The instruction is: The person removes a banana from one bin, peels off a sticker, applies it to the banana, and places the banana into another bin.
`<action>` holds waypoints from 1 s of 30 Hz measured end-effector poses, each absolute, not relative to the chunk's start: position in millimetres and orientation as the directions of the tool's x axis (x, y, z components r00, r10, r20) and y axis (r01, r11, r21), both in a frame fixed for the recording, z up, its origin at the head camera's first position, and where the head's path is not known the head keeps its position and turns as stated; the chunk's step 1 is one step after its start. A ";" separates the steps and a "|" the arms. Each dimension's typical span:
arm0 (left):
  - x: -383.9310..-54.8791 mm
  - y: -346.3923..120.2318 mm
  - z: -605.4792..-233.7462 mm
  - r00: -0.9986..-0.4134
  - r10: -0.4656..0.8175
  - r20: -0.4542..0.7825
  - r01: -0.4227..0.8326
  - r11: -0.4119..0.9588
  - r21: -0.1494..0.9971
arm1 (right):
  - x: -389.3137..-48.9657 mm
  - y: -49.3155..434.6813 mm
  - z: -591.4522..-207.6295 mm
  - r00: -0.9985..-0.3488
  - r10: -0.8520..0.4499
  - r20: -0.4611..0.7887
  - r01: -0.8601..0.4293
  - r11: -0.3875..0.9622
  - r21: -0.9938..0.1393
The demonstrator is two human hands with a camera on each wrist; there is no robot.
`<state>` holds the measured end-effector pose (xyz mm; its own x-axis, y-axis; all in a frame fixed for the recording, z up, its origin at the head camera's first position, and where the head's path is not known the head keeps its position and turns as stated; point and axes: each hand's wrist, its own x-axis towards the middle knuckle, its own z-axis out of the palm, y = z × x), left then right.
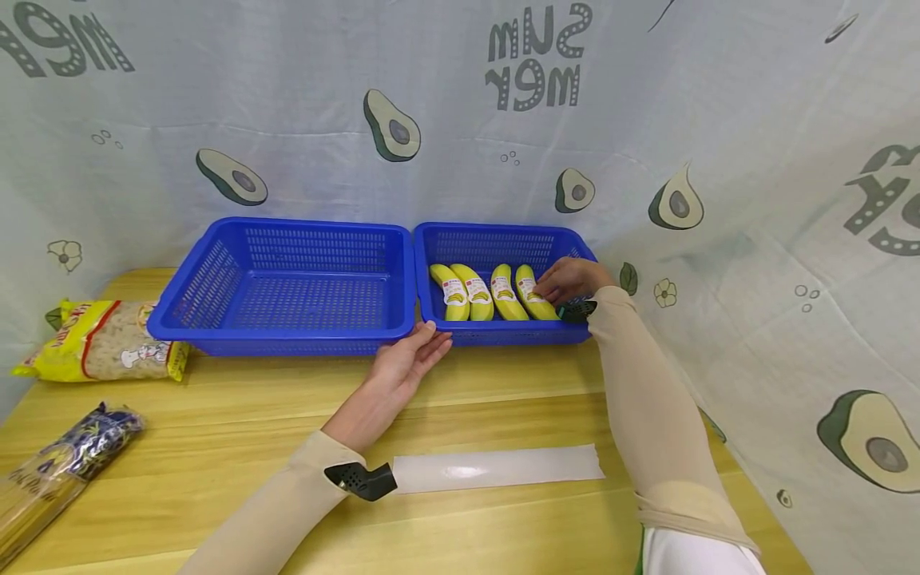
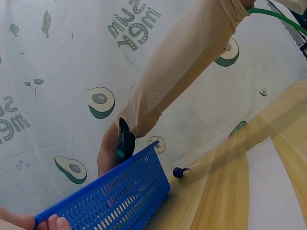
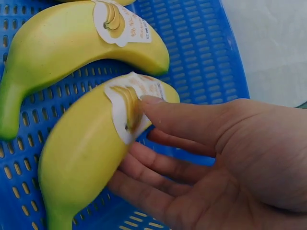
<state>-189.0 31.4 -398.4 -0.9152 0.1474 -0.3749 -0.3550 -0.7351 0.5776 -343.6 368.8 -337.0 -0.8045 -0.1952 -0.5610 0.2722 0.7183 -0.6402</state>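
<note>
Several yellow bananas with white labels lie side by side in the smaller blue basket on the right. My right hand reaches into that basket and holds the rightmost banana. In the right wrist view its thumb rests on the label and its fingers curl along the banana's side. My left hand grips the front rim of the smaller basket at its left corner, close to the larger blue basket. The left wrist view shows its fingertips at the rim.
A yellow-and-clear food bag lies left of the larger basket. Nearer sits a dark blue and clear packet. A white strip lies on the wooden table. Beside the smaller basket is a purple-wrapped lollipop. Curtains stand behind and right.
</note>
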 end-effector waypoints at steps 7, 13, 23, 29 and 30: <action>-191.0 33.1 -398.0 -0.913 0.142 -0.382 -0.353 -0.744 0.567 | -344.3 369.7 -336.7 -0.805 -0.197 -0.559 0.256 0.736 -0.627; -191.9 34.8 -397.8 -0.912 0.130 -0.388 -0.349 -0.743 0.571 | -345.0 368.9 -337.2 -0.802 -0.205 -0.561 0.254 0.733 -0.631; -195.1 33.7 -398.5 -0.913 0.155 -0.378 -0.363 -0.731 0.577 | -347.0 366.5 -334.6 -0.806 -0.210 -0.554 0.220 0.762 -0.609; -182.8 28.3 -395.7 -0.913 0.234 -0.335 -0.407 -0.597 0.691 | -339.2 352.3 -316.7 -0.847 -0.188 -0.497 0.150 0.812 -0.563; -178.1 27.6 -394.8 -0.914 0.251 -0.317 -0.405 -0.555 0.727 | -337.6 348.1 -312.6 -0.865 -0.182 -0.467 0.117 0.833 -0.541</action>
